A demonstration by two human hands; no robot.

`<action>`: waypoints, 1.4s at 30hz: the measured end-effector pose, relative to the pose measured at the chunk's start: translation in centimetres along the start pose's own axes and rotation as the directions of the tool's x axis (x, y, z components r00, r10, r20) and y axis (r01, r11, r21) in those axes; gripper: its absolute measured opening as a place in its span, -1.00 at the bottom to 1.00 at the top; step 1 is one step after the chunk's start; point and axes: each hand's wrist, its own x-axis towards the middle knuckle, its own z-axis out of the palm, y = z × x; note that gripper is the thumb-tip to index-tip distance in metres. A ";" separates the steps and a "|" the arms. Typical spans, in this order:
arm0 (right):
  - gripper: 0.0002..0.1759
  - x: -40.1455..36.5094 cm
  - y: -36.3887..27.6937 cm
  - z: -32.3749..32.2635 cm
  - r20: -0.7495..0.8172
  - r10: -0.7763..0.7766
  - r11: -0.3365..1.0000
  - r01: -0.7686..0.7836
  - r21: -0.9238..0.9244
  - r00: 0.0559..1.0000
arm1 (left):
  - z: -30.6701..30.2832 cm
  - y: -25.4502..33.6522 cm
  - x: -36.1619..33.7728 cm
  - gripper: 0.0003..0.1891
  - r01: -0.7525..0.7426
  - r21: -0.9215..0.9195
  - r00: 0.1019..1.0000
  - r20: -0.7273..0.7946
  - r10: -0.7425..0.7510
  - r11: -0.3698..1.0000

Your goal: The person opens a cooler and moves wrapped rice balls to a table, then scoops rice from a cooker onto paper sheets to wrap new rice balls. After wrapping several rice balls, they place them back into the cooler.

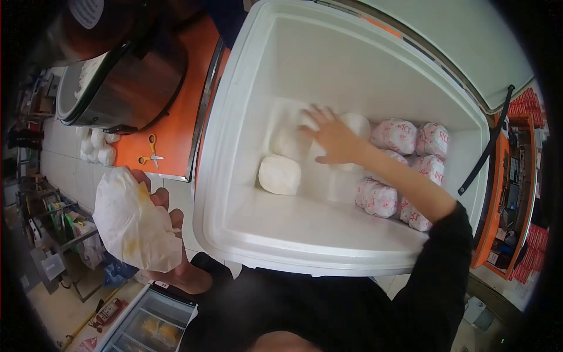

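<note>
My left hand (168, 202) grips a crumpled white paper bundle (134, 217) with yellowish stains, held outside the cooler on the left. Its contents are hidden. Inside the large white cooler box (234, 193), my right hand (333, 138) is spread open and slightly blurred, above plain white wrapped bundles. One plain bundle (280, 175) lies near the left wall, with a blurred one (290, 141) just behind it. Another plain bundle (355, 126) sits behind my right hand, partly covered. Several bundles in printed RICE paper (394, 136) are grouped at the right end.
An orange table (176, 105) at the left bears a large rice cooker (132, 88) with white rice and yellow-handled scissors (151, 154). White bundles (97, 144) lie beside the cooker. The cooler's raised lid (469, 47) and black strap (487, 141) are at the right.
</note>
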 end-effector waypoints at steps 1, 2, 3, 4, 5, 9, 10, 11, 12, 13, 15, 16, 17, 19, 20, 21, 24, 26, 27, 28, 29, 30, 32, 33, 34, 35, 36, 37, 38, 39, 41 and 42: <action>-0.08 1.7 -0.8 -0.3 0.013 -0.149 0.987 0.150 -0.053 0.989 | 0.1 -0.5 0.2 -0.21 -0.009 -0.015 1.000 0.018 0.009 1.000; -0.09 3.1 -1.7 0.3 0.045 -0.225 0.970 0.228 -0.079 0.973 | 0.5 -1.0 0.3 -0.21 -0.024 -0.005 1.000 0.011 0.024 1.000; -0.09 4.2 -2.0 1.2 0.080 -0.297 0.947 0.305 -0.103 0.951 | 1.2 -1.5 0.4 -0.21 -0.040 0.004 0.999 0.006 0.040 0.999; -0.09 4.7 -1.9 2.1 0.114 -0.274 0.958 0.282 -0.057 0.955 | 1.5 -1.8 0.4 -0.21 -0.055 0.014 0.999 -0.002 0.055 0.998; -0.10 5.1 -1.8 3.0 0.147 -0.251 0.967 0.255 -0.007 0.957 | 1.6 -1.7 0.4 -0.20 -0.044 0.029 0.999 0.019 0.043 0.999; -0.21 0.7 -0.9 3.8 0.150 -0.313 0.947 0.319 -0.023 0.938 | 1.3 -0.2 0.0 -0.18 0.000 0.029 1.000 0.013 -0.001 1.000; -0.27 -0.6 -1.3 4.1 0.227 -0.350 0.937 0.343 0.069 0.909 | 1.1 -0.1 0.1 -0.18 0.004 0.009 1.000 0.013 -0.004 1.000; -0.32 -1.8 -1.9 4.4 0.301 -0.391 0.920 0.358 0.160 0.870 | 1.0 -0.1 0.2 -0.18 0.005 -0.013 1.000 0.014 -0.005 1.000; -0.38 -2.6 -2.3 4.7 0.369 -0.435 0.898 0.363 0.250 0.822 | 1.0 -0.3 0.4 -0.19 0.001 -0.020 1.000 0.016 -0.001 1.000; -0.43 -2.8 -2.6 5.6 0.341 -0.417 0.883 0.287 0.370 0.843 | 1.0 -0.5 0.6 -0.20 -0.002 -0.025 1.000 0.020 0.003 1.000; -0.52 -2.8 -3.1 7.8 0.291 -0.365 0.793 0.132 0.595 0.884 | 0.9 -0.3 0.6 -0.21 0.024 -0.027 1.000 0.012 -0.023 0.999; -0.69 -1.1 -2.6 5.4 0.384 -0.359 0.718 -0.012 0.696 0.851 | 0.5 0.3 0.4 -0.22 0.053 -0.025 0.999 0.000 -0.053 0.998; -0.68 0.1 -2.9 3.0 0.408 -0.210 0.789 -0.093 0.607 0.888 | 0.5 0.4 0.4 -0.25 0.040 0.009 0.999 -0.018 -0.040 0.999; -0.64 2.1 -4.0 -0.6 0.405 0.094 0.868 -0.274 0.414 0.910 | 1.2 -0.1 0.3 -0.30 -0.024 0.108 0.998 -0.061 0.030 0.994; -0.61 2.6 -5.0 -1.2 0.199 0.108 0.854 -0.193 0.482 0.974 | 1.6 -0.5 0.2 -0.32 -0.070 0.172 0.993 -0.083 0.085 0.983; -0.57 2.9 -5.9 -1.4 -0.016 0.132 0.841 -0.103 0.532 0.991 | 1.5 -0.4 0.1 -0.30 -0.072 0.183 0.993 -0.083 0.089 0.980; -0.44 4.5 -7.1 1.3 0.096 0.018 0.705 -0.081 0.704 0.995 | 1.1 0.0 0.3 -0.27 0.045 0.115 0.999 -0.032 -0.041 0.992; -0.37 4.1 -6.4 2.9 0.108 -0.066 0.703 -0.031 0.710 0.992 | 1.3 0.0 0.9 -0.25 0.204 -0.011 0.978 0.047 -0.203 0.979; -0.34 3.9 -5.9 3.2 0.114 -0.107 0.702 -0.006 0.712 0.988 | 1.5 -0.3 1.0 -0.25 0.236 -0.054 0.970 0.063 -0.233 0.970; -0.32 3.7 -5.3 3.4 0.170 -0.146 0.754 -0.002 0.657 0.974 | 2.0 -1.3 0.8 -0.24 0.167 -0.066 0.986 0.020 -0.166 0.984; -0.30 3.5 -4.7 3.6 0.227 -0.183 0.800 0.011 0.600 0.956 | 2.2 -1.8 0.5 -0.23 0.082 -0.019 0.996 -0.018 -0.082 0.996; -0.28 3.3 -4.1 3.7 0.281 -0.214 0.839 0.029 0.543 0.936 | 2.4 -2.3 0.3 -0.22 -0.001 0.035 0.998 -0.055 0.002 0.999; -0.29 2.0 -2.3 2.8 0.408 -0.156 0.840 -0.096 0.534 0.900 | 1.9 -2.6 -0.1 -0.17 -0.183 0.250 0.975 -0.078 0.208 0.951; -0.27 1.3 -1.0 2.3 0.473 -0.101 0.806 -0.206 0.554 0.875 | 1.4 -2.0 -0.5 -0.19 -0.196 0.352 0.959 -0.126 0.254 0.915; -0.25 0.7 -0.1 1.5 0.539 -0.052 0.764 -0.314 0.564 0.841 | 1.1 -1.0 -0.9 -0.22 -0.202 0.451 0.937 -0.169 0.305 0.869; -0.25 0.2 0.5 0.7 0.596 0.028 0.782 -0.389 0.487 0.803 | 0.8 -0.6 -1.4 -0.24 -0.231 0.656 0.900 -0.136 0.413 0.719; -0.26 -0.2 0.9 -0.5 0.643 0.112 0.791 -0.459 0.404 0.758 | 1.2 -0.7 -1.3 -0.25 -0.220 0.823 0.851 -0.102 0.516 0.524; -0.26 -0.6 1.2 -1.1 0.680 0.198 0.791 -0.524 0.315 0.706 | 1.4 -1.4 -1.4 -0.26 -0.191 0.970 0.785 0.057 0.617 0.154; -0.28 -0.8 1.6 -1.1 0.672 0.215 0.803 -0.519 0.291 0.709 | 1.6 -2.2 -1.3 -0.27 -0.191 0.981 0.747 0.157 0.646 -0.018; -0.29 -1.1 1.9 -0.9 0.663 0.232 0.815 -0.515 0.267 0.711 | 2.0 -3.3 -1.0 -0.29 -0.175 0.967 0.699 0.256 0.668 -0.188; -0.32 -1.0 1.4 -1.0 0.508 0.237 0.905 -0.378 0.194 0.828 | 3.3 -4.3 -0.1 -0.33 -0.269 0.959 0.777 0.160 0.609 0.091; -0.34 -0.9 0.1 -1.1 0.348 0.192 0.962 -0.246 0.120 0.918 | 4.2 -4.6 0.4 -0.35 -0.282 0.920 0.839 0.100 0.535 0.271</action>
